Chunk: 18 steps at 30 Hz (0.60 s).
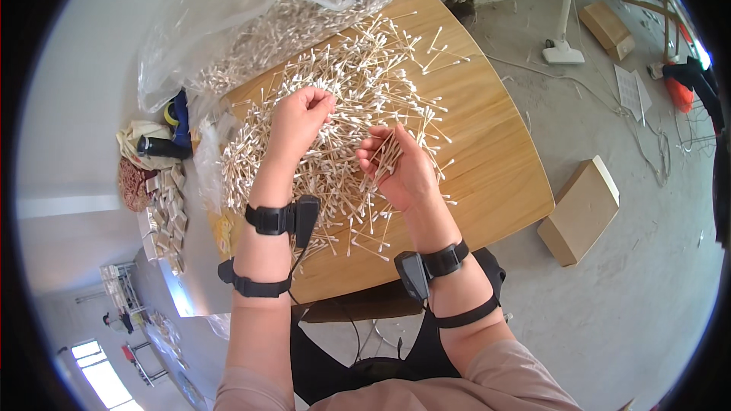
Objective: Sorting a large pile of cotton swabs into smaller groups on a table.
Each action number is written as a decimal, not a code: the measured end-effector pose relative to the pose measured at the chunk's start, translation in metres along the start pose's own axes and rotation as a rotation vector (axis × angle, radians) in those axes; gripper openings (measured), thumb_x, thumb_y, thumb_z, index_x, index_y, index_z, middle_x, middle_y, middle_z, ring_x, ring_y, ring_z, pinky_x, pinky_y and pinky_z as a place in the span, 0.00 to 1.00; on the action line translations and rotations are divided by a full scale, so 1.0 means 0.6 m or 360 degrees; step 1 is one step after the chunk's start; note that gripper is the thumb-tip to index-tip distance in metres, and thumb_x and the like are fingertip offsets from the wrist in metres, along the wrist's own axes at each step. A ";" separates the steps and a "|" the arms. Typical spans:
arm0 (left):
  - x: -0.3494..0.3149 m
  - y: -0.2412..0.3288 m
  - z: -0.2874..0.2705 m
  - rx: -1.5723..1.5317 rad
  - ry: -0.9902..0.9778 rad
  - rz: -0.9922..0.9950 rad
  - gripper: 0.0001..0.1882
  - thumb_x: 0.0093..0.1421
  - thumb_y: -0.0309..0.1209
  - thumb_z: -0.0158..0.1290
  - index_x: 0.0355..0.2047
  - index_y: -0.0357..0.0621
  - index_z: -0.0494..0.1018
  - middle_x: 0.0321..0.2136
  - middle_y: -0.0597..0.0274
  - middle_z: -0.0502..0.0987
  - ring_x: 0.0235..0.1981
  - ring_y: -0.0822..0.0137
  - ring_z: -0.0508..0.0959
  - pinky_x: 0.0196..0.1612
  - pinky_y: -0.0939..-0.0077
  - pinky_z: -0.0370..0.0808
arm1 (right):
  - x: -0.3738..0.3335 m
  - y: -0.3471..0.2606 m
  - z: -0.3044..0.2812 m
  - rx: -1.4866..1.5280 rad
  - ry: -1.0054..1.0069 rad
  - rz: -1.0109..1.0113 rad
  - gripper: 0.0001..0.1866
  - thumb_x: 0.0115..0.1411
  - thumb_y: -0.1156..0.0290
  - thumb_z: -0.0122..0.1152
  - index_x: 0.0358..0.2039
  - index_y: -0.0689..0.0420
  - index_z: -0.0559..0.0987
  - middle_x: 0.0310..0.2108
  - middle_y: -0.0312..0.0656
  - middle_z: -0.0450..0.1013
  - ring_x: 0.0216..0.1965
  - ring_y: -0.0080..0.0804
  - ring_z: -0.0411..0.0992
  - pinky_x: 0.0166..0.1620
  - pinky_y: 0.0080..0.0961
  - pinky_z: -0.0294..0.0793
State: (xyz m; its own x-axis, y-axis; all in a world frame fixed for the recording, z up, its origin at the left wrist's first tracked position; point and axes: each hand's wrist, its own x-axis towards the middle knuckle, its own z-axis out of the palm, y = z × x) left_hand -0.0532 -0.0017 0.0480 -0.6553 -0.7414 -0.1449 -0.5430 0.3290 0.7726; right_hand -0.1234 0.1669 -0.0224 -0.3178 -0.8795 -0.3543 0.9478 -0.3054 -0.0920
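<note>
A wide heap of cotton swabs (pixel 335 144), with white tips and pale wooden sticks, covers much of the wooden table (pixel 495 144). Over the heap's left part, my left hand (pixel 301 122) has its thumb and fingers pinched together; whatever is between the fingertips is too small to make out. My right hand (pixel 403 167) is turned palm up at the heap's right side. Its fingers curl around a small bunch of cotton swabs (pixel 388 154). Black straps with small devices are on both forearms.
Behind the heap lies a large clear plastic bag (pixel 251 38) full of swabs. Left of the table are a black bottle (pixel 164 147), a roll of tape (pixel 170 113) and several small packs (pixel 166 217). A cardboard box (pixel 580 211) and cables lie on the floor at right.
</note>
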 end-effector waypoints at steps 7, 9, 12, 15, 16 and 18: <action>0.016 0.026 0.023 0.0347 -0.0414 0.0133 0.08 0.60 0.31 0.56 0.36 0.38 0.77 0.25 0.67 0.77 0.27 0.76 0.75 0.32 0.79 0.71 | -0.002 -0.005 -0.005 -0.0082 0.0038 0.0071 0.19 0.70 0.55 0.40 0.37 0.59 0.72 0.23 0.39 0.68 0.21 0.27 0.65 0.23 0.20 0.63; 0.018 0.035 0.031 0.0599 -0.0504 0.0131 0.08 0.59 0.29 0.55 0.37 0.39 0.78 0.26 0.62 0.78 0.28 0.73 0.76 0.34 0.76 0.72 | -0.004 -0.005 -0.006 -0.0078 0.0025 0.0074 0.19 0.69 0.56 0.41 0.35 0.58 0.72 0.22 0.38 0.66 0.21 0.26 0.63 0.21 0.19 0.60; 0.054 0.012 0.038 0.0644 -0.0119 0.0463 0.08 0.59 0.28 0.55 0.38 0.40 0.78 0.31 0.59 0.79 0.31 0.69 0.77 0.35 0.75 0.73 | -0.005 -0.006 -0.002 -0.0076 0.0021 0.0082 0.17 0.69 0.56 0.43 0.33 0.58 0.71 0.20 0.36 0.63 0.19 0.24 0.61 0.20 0.18 0.57; 0.086 -0.003 0.052 0.0884 -0.0108 0.0668 0.10 0.59 0.25 0.51 0.40 0.42 0.78 0.37 0.55 0.77 0.37 0.59 0.78 0.40 0.69 0.74 | -0.004 -0.005 -0.007 -0.0089 0.0024 0.0082 0.17 0.68 0.56 0.44 0.32 0.57 0.70 0.19 0.36 0.62 0.19 0.23 0.60 0.19 0.18 0.56; 0.095 -0.006 0.057 0.1051 -0.0111 0.0817 0.11 0.59 0.23 0.50 0.41 0.43 0.78 0.38 0.54 0.76 0.39 0.57 0.77 0.42 0.67 0.74 | -0.003 -0.005 -0.008 -0.0097 0.0012 0.0079 0.17 0.68 0.56 0.45 0.32 0.57 0.69 0.19 0.35 0.62 0.19 0.23 0.60 0.19 0.17 0.56; 0.112 -0.010 0.067 0.1143 -0.0021 0.0730 0.13 0.59 0.22 0.48 0.42 0.44 0.77 0.38 0.54 0.75 0.40 0.55 0.76 0.43 0.66 0.73 | -0.004 -0.006 -0.008 -0.0100 0.0018 0.0082 0.17 0.68 0.56 0.45 0.32 0.57 0.69 0.19 0.35 0.62 0.19 0.23 0.60 0.19 0.17 0.56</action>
State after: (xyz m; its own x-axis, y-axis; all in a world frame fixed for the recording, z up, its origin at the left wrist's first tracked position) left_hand -0.1151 -0.0299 0.0084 -0.8955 -0.4385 0.0759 -0.4206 0.8896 0.1779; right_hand -0.1260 0.1717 -0.0254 -0.2688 -0.8891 -0.3705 0.9627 -0.2362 -0.1317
